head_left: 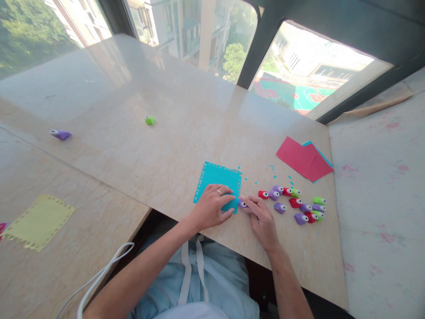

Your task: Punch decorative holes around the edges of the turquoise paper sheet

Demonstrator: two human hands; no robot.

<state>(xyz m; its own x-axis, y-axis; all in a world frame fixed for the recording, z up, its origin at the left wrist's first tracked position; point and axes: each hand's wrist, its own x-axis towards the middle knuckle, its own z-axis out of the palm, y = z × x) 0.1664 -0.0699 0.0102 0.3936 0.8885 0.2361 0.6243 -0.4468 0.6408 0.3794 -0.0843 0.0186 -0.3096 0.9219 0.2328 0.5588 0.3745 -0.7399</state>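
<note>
A square of blue paper (219, 173) lies on the tabletop, with small punched holes along its top, left and right edges. My left hand (215, 204) rests on the sheet with its fingers spread, a ring on one finger. At the sheet's lower right edge sits a small purple craft punch (243, 203) with a star mark on its top. My right hand (260, 217) grips this punch, thumb and fingers closed about it and hiding part of it. Whether the paper's edge sits inside the punch's slot cannot be made out.
Several red, purple and green punches (295, 203) stand to the right. Blue paper bits (275, 177) are scattered near them. Red sheets (299, 156) lie farther back. A green punch (149, 120), a purple punch (61, 134) and punched yellow paper (43, 221) are leftward.
</note>
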